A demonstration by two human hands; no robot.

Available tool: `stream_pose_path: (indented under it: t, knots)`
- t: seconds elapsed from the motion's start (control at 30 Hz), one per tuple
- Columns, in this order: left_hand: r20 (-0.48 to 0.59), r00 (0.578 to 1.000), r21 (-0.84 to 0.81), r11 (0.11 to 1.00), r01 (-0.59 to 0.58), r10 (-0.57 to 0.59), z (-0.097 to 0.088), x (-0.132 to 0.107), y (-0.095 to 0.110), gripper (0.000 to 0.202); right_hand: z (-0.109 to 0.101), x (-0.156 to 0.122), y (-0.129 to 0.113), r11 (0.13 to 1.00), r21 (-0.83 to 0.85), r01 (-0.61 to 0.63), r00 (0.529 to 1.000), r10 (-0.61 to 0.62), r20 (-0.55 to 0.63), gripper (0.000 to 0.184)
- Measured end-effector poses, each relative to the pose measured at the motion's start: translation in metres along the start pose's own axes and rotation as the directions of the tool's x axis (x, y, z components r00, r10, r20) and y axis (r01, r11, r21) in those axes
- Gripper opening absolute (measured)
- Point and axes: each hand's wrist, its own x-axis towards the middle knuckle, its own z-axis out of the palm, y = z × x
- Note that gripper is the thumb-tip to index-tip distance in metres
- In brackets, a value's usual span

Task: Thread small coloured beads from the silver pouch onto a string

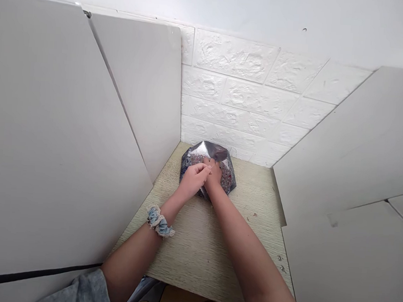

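At centre of frame, foil bag point(206, 149) of small mixed bits point(227, 177) sits on surface point(184, 246), near brick-patterned wall point(246, 96). Bits could spill if bag tips or slumps under pressing fingers; neither hand clearly steadies it. Crowded hands could bump. Forearms converge from lower left and lower right. Right hand point(214, 172) reaches over bits, grasp hidden, cannot tell. Left hand point(194, 176) pinched closed beside it; any held bit too small to tell.
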Motion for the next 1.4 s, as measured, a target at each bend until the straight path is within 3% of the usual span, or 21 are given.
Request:
stream_pose_path:
  t: [0.2,0.87,1.4]
  knots:
    - [0.000,0.994,-0.128,0.986,0.107,-0.108,0.001,-0.002,0.009,0.017,-0.001,0.001,0.000,1.000,-0.014,-0.016,0.996,0.017,0.087,0.029]
    - [0.018,0.996,-0.146,0.985,0.092,-0.091,0.001,-0.001,0.005,0.019,-0.001,0.015,0.002,0.998,-0.062,0.003,0.982,0.009,0.187,0.026]
    - [0.003,0.996,-0.074,0.993,0.088,-0.088,0.001,0.001,0.001,0.020,-0.004,0.007,0.004,0.998,-0.013,0.062,0.987,-0.060,0.146,0.024]
